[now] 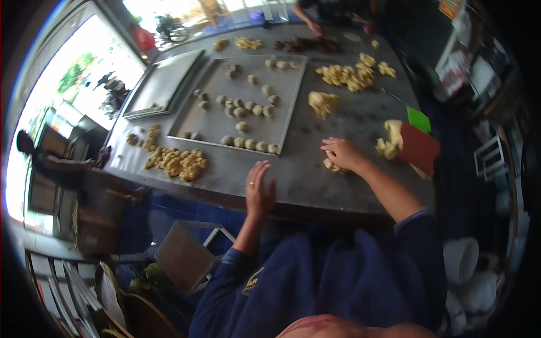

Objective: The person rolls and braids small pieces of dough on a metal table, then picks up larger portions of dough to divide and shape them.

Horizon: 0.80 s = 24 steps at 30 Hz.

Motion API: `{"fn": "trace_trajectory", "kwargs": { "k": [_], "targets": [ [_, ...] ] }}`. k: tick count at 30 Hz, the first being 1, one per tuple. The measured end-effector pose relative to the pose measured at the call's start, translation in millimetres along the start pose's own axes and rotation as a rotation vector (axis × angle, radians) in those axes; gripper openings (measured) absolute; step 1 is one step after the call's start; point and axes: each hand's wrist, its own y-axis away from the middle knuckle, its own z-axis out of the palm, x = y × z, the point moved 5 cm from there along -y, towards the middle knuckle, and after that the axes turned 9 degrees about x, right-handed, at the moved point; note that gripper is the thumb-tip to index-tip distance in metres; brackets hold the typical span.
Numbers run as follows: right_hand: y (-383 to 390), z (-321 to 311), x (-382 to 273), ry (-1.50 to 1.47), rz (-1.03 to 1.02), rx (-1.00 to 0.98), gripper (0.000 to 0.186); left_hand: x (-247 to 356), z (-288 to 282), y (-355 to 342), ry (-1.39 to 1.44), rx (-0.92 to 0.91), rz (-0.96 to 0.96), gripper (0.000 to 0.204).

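My left hand (261, 194) hovers at the near edge of the metal table (225, 183), fingers stretched out and nothing held. Below and right of the near tray corner, my right hand (345, 154) is closed over a piece of pale yellow dough, partly hidden by its fingers. Small dough pieces (335, 167) lie just beneath that hand. Ahead of it sits a larger lump of dough (323, 103). A shallow metal tray (291, 110) bears several greenish-grey round balls (241, 126), some in a row along its near edge.
Yellow dough pieces lie in piles at near left (177, 163) and far right (349, 76). Dark brown pieces (307, 44) lie by another person's hand (316, 28). Stacked trays (163, 84) stand left. On the right are a green scraper (418, 120) and a reddish-brown sheet (418, 149) over dough.
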Motion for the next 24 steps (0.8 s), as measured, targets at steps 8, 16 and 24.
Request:
{"fn": "trace_trajectory", "kwargs": {
  "k": [8, 16, 24],
  "targets": [
    [85.9, -69.4, -54.5, -0.011, 0.015, 0.072, 0.060, -6.7, -9.2, 8.9, -0.160, -0.020, -0.094, 0.041],
    [51.3, -41.5, -47.2, 0.172, -0.166, 0.109, 0.050, -2.6, -4.8, 4.7, -0.225, -0.039, -0.103, 0.037],
    [-7.1, -27.2, -7.5, -0.180, 0.110, 0.169, 0.021, -0.2, -6.7, 3.5, -0.223, -0.044, -0.101, 0.035]
  ]
}}
